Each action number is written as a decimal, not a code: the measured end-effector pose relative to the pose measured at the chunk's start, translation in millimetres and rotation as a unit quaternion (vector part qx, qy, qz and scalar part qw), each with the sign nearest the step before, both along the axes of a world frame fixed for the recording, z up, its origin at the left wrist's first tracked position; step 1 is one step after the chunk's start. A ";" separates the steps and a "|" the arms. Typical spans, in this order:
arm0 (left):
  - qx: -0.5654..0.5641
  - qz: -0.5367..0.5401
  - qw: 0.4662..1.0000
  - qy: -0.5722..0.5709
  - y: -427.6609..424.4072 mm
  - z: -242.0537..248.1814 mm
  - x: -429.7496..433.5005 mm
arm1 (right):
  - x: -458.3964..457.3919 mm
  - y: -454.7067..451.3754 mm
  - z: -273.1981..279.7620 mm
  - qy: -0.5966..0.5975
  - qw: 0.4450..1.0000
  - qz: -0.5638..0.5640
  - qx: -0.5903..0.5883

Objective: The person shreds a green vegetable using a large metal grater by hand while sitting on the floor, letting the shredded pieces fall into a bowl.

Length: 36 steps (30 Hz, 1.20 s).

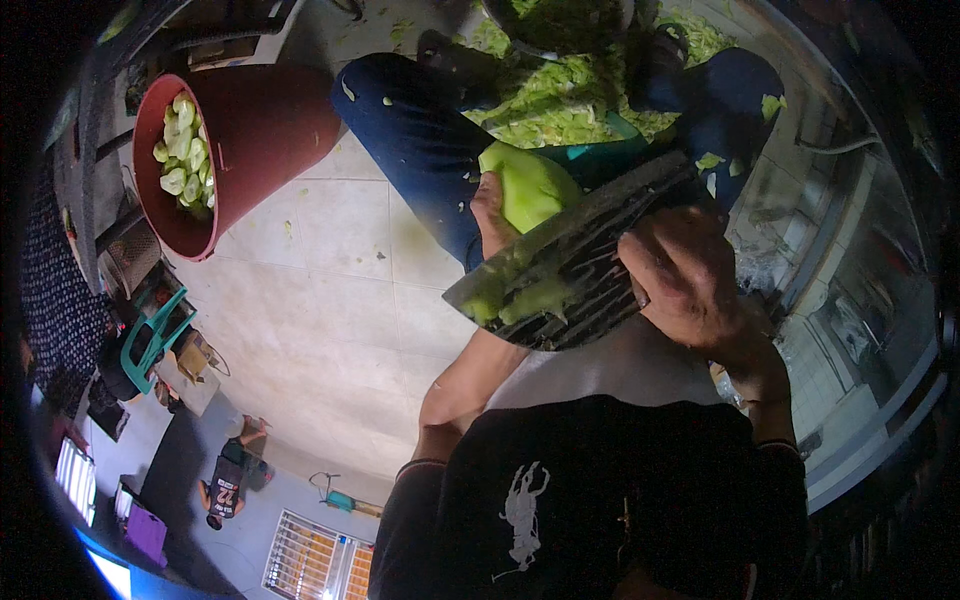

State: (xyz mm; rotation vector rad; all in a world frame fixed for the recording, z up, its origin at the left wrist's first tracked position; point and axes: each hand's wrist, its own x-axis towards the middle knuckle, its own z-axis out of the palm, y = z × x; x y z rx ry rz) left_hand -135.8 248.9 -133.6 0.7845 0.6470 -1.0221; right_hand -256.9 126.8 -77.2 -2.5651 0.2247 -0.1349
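My left hand point(491, 214) grips a pale green peeled fruit or vegetable point(534, 187), possibly a green papaya, with the thumb along its side. In my right hand point(679, 277) is a broad cleaver-like knife point(555, 277); its wide, wet-looking blade slants across my lap. The blade passes over my left wrist and hides part of that hand. Its upper edge lies against or just in front of the green piece; whether they touch I cannot tell. Green peelings point(555, 101) form a heap on the floor between my legs.
To the left, a tall reddish bin point(262, 127) holds several peeled pale green pieces point(180, 161). A dark round container point(562, 26) is beyond the peelings. Scraps dot the tiled floor point(345, 225). A teal plastic chair point(154, 341) and another person point(225, 480) are farther back.
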 end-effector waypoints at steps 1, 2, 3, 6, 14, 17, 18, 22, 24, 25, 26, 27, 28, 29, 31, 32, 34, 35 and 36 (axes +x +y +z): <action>-0.001 0.006 1.000 0.008 -0.4 1.3 0.0 | -0.6 -0.2 -0.2 0.009 1.000 0.003 0.003; -0.001 0.012 1.000 0.017 -1.1 3.3 0.0 | -1.9 -0.5 -0.4 0.008 1.000 0.005 0.001; 0.004 0.008 1.000 0.010 -0.9 3.9 -0.1 | -3.9 -0.8 -0.9 0.005 1.000 0.006 -0.002; 0.023 -0.016 1.000 -0.010 -0.7 4.1 -0.9 | -4.8 0.5 0.1 0.009 1.000 0.012 -0.007; 0.025 -0.053 0.998 0.014 -0.4 23.1 -1.0 | -11.3 -2.3 -43.6 0.000 0.990 -0.137 0.027; 0.064 -0.049 0.997 -0.015 2.6 14.6 -10.6 | -21.9 -19.1 -72.2 0.081 0.960 -0.267 -0.027; 0.070 -0.053 0.996 -0.021 3.7 13.1 -12.8 | -24.3 -19.9 -69.1 0.063 0.965 -0.253 -0.013; -0.002 -0.034 0.999 0.035 7.0 13.6 -6.2 | -24.6 -12.9 -24.9 0.030 0.991 -0.127 0.043; -0.004 -0.009 1.000 0.023 7.6 0.2 -7.2 | -13.1 -3.9 -5.2 0.030 0.997 -0.065 0.042; 0.021 -0.032 0.998 -0.046 9.3 -8.6 -7.1 | -8.0 0.0 0.6 0.028 0.998 -0.055 0.030; 0.047 -0.054 0.991 -0.115 12.1 -16.5 -7.2 | -4.5 1.9 3.4 0.026 0.998 -0.045 0.018; 0.054 -0.060 0.990 -0.120 10.9 -15.0 -7.4 | -3.1 2.5 3.8 0.030 0.998 -0.049 0.016; 0.062 -0.067 0.988 -0.125 9.2 -11.7 -6.4 | -1.8 2.7 3.6 0.035 0.998 -0.053 0.014; 0.052 -0.056 0.995 -0.068 8.5 -2.9 -8.3 | -1.1 2.4 3.0 0.039 0.998 -0.057 0.012; 0.048 -0.054 0.997 -0.027 7.5 12.9 -10.3 | -5.9 1.2 -18.1 0.091 0.988 -0.120 0.026; 0.053 -0.066 0.996 -0.042 8.3 16.9 -11.6 | -6.1 -1.2 -28.5 0.117 0.981 -0.152 0.032; 0.069 -0.054 0.995 -0.050 5.7 20.1 -15.2 | -8.1 -12.7 -42.5 0.184 0.950 -0.251 0.035; 0.019 -0.046 0.998 -0.029 6.9 17.6 -12.6 | -20.0 -16.6 -55.0 0.112 0.951 -0.287 0.010; -0.030 -0.038 0.999 -0.007 8.9 10.1 -8.8 | -24.8 -19.1 -54.1 0.121 0.952 -0.278 0.037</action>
